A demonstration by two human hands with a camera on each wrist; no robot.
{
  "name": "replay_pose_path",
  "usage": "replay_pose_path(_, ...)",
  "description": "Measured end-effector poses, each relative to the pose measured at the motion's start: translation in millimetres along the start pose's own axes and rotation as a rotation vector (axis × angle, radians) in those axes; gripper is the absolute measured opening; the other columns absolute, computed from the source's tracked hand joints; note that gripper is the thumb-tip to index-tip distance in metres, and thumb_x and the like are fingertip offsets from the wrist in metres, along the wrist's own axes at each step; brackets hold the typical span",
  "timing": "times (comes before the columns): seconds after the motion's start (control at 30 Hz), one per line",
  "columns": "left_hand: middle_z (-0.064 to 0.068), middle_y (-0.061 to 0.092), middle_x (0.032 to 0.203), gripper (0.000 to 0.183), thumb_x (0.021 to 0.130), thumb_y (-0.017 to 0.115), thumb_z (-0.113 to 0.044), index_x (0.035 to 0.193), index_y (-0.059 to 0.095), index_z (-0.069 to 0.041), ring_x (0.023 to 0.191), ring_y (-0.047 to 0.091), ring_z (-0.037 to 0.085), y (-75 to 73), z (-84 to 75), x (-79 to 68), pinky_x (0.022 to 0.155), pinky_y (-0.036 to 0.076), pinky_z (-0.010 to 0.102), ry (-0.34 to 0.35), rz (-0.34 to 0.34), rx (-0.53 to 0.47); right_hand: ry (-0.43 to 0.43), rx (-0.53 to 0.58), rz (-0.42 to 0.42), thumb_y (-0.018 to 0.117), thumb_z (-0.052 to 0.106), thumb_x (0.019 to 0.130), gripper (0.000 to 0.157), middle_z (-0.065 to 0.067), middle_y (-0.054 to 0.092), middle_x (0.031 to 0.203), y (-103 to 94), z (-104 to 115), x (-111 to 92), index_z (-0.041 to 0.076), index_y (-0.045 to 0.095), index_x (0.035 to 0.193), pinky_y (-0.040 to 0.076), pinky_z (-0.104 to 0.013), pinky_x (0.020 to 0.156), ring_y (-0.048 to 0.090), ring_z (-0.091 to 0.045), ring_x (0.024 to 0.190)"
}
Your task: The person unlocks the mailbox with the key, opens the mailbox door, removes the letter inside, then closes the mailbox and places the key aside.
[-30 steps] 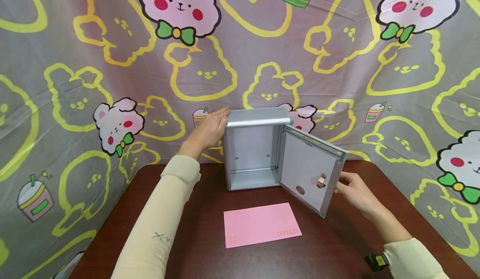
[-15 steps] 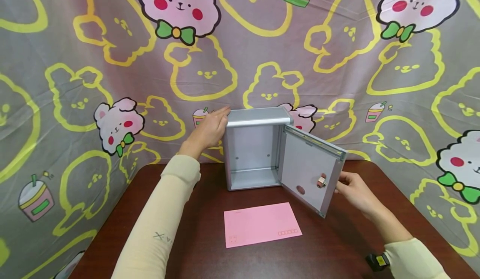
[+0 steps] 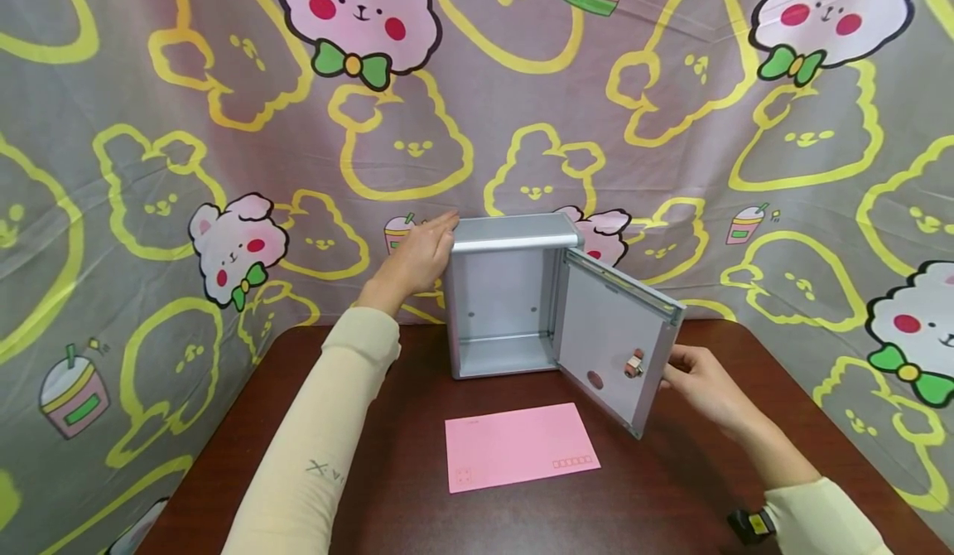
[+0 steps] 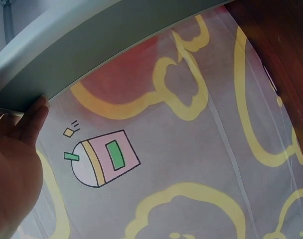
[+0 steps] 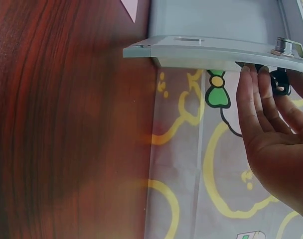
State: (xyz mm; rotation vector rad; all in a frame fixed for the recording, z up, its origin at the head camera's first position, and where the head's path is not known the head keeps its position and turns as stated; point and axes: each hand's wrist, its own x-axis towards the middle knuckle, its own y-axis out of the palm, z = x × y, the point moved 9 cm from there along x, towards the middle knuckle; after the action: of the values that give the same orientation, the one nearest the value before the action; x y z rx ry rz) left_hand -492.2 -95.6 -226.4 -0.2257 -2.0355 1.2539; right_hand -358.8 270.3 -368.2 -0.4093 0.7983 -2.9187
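Observation:
A grey metal mailbox (image 3: 507, 306) stands upright at the back of the table with its door (image 3: 614, 335) swung out to the right. My left hand (image 3: 421, 257) rests at the box's top left corner, fingers extended along it; the left wrist view has its fingertips (image 4: 39, 107) at the box's edge. My right hand (image 3: 704, 385) is behind the door's free edge. In the right wrist view it pinches a black key (image 5: 280, 82) on the door's outer side, the other fingertips against the panel. A silver lock latch (image 3: 634, 364) shows on the inner face. A pink envelope (image 3: 522, 447) lies before the box.
The dark reddish-brown wooden table (image 3: 402, 522) holds the box and envelope. A grey curtain (image 3: 522, 99) with cartoon prints hangs close behind the box and along both sides. A round hole (image 3: 595, 380) is in the door's lower part.
The door's free edge has swung slightly left and toward me, with my right hand following it. My left hand, the box and the envelope have stayed in place.

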Motion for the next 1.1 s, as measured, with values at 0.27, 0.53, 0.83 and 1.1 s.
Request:
replay_pose_path(0.27, 0.013, 0.042, 0.16, 0.055, 0.108, 0.023, -0.021, 0.15, 0.047, 0.005, 0.149, 0.037, 0.031, 0.6, -0.1, 0.5, 0.125, 0.025, 0.045, -0.003, 0.001, -0.003, 0.031, -0.008, 0.028, 0.06, 0.024, 0.105, 0.033, -0.009, 0.076, 0.101, 5.3, 2.4, -2.6, -0.004, 0.071, 0.12, 0.057, -0.028, 0.076, 0.069, -0.013, 0.085)
replay_pose_path(0.53, 0.014, 0.042, 0.16, 0.055, 0.107, 0.023, -0.021, 0.15, 0.047, 0.005, 0.149, 0.037, 0.031, 0.5, 0.3, 0.6, 0.125, 0.025, 0.045, 0.0, -0.001, -0.002, -0.029, 0.015, 0.046, 0.059, 0.013, 0.104, 0.025, -0.008, 0.075, 0.096, 11.3, 9.7, -2.8, -0.007, 0.071, 0.112, 0.058, -0.027, 0.072, 0.069, -0.011, 0.08)
replay_pose_path(0.83, 0.013, 0.041, 0.16, 0.055, 0.108, 0.023, -0.022, 0.15, 0.047, 0.005, 0.15, 0.036, 0.03, 0.6, 0.1, 0.8, 0.125, 0.025, 0.045, 0.003, 0.0, -0.004, -0.066, -0.002, 0.07, 0.06, 0.017, 0.104, 0.025, -0.007, 0.076, 0.096, 22.1, 15.5, -4.7, -0.002, 0.073, 0.113, 0.059, -0.03, 0.074, 0.071, -0.016, 0.078)
replay_pose_path(1.1, 0.014, 0.04, 0.161, 0.056, 0.108, 0.022, -0.022, 0.151, 0.046, 0.005, 0.15, 0.035, 0.031, 1.8, 1.2, 1.1, 0.126, 0.024, 0.045, 0.0, 0.006, -0.007, -0.089, -0.009, 0.078, 0.06, 0.015, 0.104, 0.02, -0.004, 0.076, 0.093, 28.0, 18.3, -4.0, 0.002, 0.074, 0.107, 0.059, -0.03, 0.074, 0.071, -0.016, 0.077)
